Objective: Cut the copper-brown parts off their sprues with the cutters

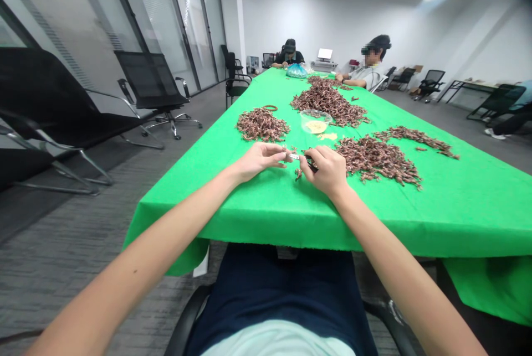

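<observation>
My left hand (261,161) is over the near part of the green-covered table, thumb and fingers pinched together. What sits between its fingertips is too small to make out, though brown bits show beside them. In my right hand (327,170) is a small tool (294,156) with a dark handle and a silvery tip, which points left and meets the left fingertips. A small brown, knobbly piece (298,174) lies below the tool. Close by on the right is a heap of similar brown pieces (376,159); a smaller heap (262,125) lies beyond my left hand.
A clear plastic tub (315,122) with pale yellow bits stands ahead, some spilled beside it. Behind it spreads a larger brown heap (330,102). A brown ring (270,107) and a blue bag (296,70) lie farther off. Two people sit along the green cloth (257,212); black chairs (152,82) stand left.
</observation>
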The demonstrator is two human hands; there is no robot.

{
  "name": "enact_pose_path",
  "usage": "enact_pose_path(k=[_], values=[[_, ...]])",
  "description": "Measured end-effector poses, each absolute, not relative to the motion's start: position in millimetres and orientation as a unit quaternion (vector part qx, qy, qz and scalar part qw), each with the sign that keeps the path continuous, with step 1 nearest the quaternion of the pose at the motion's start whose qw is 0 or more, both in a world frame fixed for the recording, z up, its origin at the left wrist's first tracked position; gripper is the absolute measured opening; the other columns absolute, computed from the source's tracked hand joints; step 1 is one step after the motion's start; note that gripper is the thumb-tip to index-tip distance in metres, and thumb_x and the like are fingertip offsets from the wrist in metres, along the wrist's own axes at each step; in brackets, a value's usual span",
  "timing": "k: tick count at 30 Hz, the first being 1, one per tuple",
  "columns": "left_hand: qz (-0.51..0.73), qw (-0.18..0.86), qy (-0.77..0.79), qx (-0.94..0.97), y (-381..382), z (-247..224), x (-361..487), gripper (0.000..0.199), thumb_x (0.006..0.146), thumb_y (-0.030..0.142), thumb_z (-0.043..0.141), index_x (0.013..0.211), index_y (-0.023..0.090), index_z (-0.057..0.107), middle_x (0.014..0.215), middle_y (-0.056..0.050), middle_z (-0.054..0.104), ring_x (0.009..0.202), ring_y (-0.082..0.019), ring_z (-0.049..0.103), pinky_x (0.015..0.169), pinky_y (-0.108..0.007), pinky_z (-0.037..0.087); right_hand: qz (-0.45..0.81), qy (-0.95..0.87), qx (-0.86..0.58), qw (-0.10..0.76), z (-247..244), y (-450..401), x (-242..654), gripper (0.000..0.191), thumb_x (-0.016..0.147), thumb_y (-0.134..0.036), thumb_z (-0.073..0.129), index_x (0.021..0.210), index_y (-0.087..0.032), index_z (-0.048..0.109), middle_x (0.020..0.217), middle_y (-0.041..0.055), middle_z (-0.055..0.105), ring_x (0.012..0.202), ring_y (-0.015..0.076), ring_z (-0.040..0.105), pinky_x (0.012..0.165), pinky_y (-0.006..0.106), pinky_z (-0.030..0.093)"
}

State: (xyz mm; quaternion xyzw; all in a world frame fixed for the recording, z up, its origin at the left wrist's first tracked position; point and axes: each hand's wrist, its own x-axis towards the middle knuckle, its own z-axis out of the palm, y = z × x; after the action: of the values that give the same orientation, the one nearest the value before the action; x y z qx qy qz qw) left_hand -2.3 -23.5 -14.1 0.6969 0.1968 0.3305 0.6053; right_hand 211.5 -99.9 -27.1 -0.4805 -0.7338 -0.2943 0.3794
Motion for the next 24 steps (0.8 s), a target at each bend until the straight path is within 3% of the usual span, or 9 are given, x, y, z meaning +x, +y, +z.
enact_pose_path(k=[9, 24], values=[[0.324, 0.595, 0.203, 0.707, -26.7, -11.1, -2.8, 0.041, 0.077, 0.044, 0.082, 0.104, 0.013, 0.078, 0.105, -0.016, 0.077, 0.098, -0.025, 0.073, 0.078, -0.031, 0.059, -0.356, -0.737, -0.467, 0.336, -23.2, -103.9, 211.2, 0.027, 0.099, -0.039, 0.051, 0.087, -0.019, 0.066, 0.077, 0.0063, 0.064, 0.074, 0.0201, 0.053, 0.067, 0.034, 0.034], [0.298, 0.621, 0.208, 0.695, -25.2, -13.4, -3.4, 0.037, 0.082, 0.045, 0.077, 0.1, 0.013, 0.078, 0.109, -0.016, 0.076, 0.087, -0.02, 0.073, 0.072, -0.027, 0.058, -0.395, -0.739, -0.447, 0.314, -23.3, -105.2, 211.0, 0.028, 0.099, -0.041, 0.05, 0.087, -0.02, 0.064, 0.075, 0.0055, 0.063, 0.073, 0.02, 0.052, 0.065, 0.036, 0.031]])
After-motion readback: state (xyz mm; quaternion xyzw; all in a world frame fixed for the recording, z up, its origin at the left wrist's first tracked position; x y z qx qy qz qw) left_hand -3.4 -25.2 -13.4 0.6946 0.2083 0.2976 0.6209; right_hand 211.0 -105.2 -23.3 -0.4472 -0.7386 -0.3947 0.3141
